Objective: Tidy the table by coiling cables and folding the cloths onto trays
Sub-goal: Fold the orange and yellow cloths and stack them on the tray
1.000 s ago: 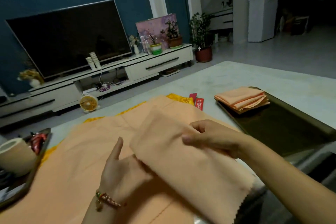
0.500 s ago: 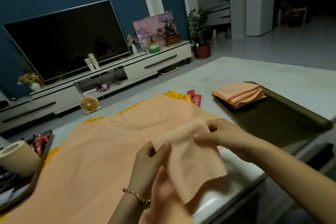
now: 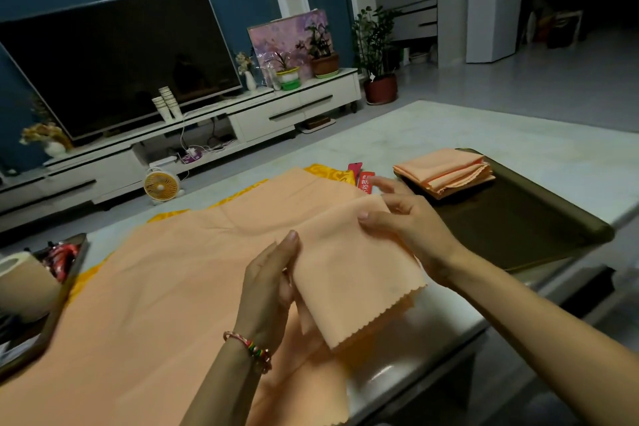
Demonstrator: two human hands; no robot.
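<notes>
- One small peach-coloured cloth (image 3: pixel 356 273) with a scalloped lower edge is held doubled over, just above the near right part of the white marble-look table (image 3: pixel 449 124).
- Its left fold is pinched by the left hand (image 3: pixel 268 282), with the thumb on top and the fingers underneath. A beaded bracelet (image 3: pixel 254 349) is worn on that wrist.
- Its far right corner is pinched by the right hand (image 3: pixel 406 228), with the thumb pressed on the upper face and the fingers curled behind the fabric.
- Beneath and to the left, a large peach sheet of fabric (image 3: pixel 148 287) is spread flat over much of the tabletop. A yellow patterned cloth (image 3: pixel 328 172) shows at its far edge.
- Two red packets (image 3: pixel 366 181) are seen just beyond the right hand's fingers.
- To the right, a dark rectangular tray (image 3: pixel 518 235) is set on the table, and a stack of folded peach cloths (image 3: pixel 444 171) lies in its far corner.
- At the left edge, a second dark tray (image 3: pixel 69 287) is partly seen, with a roll of pale tape (image 3: pixel 24 284) by it.
</notes>
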